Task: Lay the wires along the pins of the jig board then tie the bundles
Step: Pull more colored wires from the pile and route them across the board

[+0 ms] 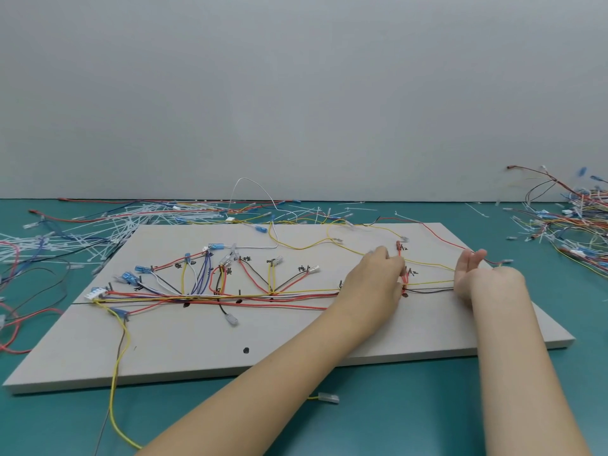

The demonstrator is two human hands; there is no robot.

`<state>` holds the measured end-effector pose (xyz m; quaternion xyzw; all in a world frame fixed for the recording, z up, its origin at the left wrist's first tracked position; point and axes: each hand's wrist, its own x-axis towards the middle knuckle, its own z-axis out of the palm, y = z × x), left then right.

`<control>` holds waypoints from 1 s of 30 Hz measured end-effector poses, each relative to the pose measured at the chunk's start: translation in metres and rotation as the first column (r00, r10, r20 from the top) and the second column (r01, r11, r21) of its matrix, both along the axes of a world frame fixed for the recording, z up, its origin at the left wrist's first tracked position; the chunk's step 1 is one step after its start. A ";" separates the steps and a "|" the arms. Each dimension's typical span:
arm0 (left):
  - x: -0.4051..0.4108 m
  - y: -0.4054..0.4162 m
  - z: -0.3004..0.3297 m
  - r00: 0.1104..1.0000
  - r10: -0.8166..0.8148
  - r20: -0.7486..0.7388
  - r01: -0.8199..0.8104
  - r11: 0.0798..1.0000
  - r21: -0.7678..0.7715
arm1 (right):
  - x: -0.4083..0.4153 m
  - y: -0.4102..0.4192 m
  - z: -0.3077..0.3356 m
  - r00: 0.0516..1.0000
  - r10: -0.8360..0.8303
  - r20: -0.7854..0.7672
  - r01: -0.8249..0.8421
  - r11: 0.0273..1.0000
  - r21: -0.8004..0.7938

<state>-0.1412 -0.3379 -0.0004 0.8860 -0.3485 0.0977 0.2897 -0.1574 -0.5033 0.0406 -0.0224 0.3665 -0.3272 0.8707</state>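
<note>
The left hand (378, 274) lies on the board (296, 340) near its right part, with the fingers curled down on the red wires (402, 274) that come up at a pin there; it seems to pinch them, but the fingertips are blurred and partly hidden. The right hand (468, 274) stands on its edge just beside, toward the right edge of the board, with the fingers straight and the palm turned to the left hand; it holds nothing that I can see. Between the two hands run a yellow wire and a dark wire, side by side.

From the left hand a long bundle of wires (230, 296) in red, yellow, white and black goes along the middle of the board to a white connector (95, 293) near the left edge. Branches go up from this bundle to small blue and clear terminals (217, 247), beside black handwritten marks. One long yellow wire (115, 373) hangs over the front edge of the board and onto the green table (394, 422).

Behind the board, on the far left side of the table, lie many white cable ties (108, 228) mixed with loose wires. At the right edge of the table is a heap of wires (572, 222) of many colours
</note>
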 end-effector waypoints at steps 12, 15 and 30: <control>0.006 0.005 -0.004 0.992 -0.082 -0.100 0.069 0.989 -0.129 | 0.006 0.005 -0.007 0.990 -0.117 0.083 0.120 0.993 -0.024; 0.005 0.005 -0.003 0.990 -0.093 -0.102 0.081 0.989 -0.121 | 0.003 0.004 -0.009 0.993 -0.078 0.088 0.083 0.995 -0.053; 0.009 -0.003 0.001 0.993 -0.116 -0.006 0.116 0.993 -0.008 | 0.012 0.005 -0.030 0.795 -0.104 -0.598 -0.365 0.705 -0.608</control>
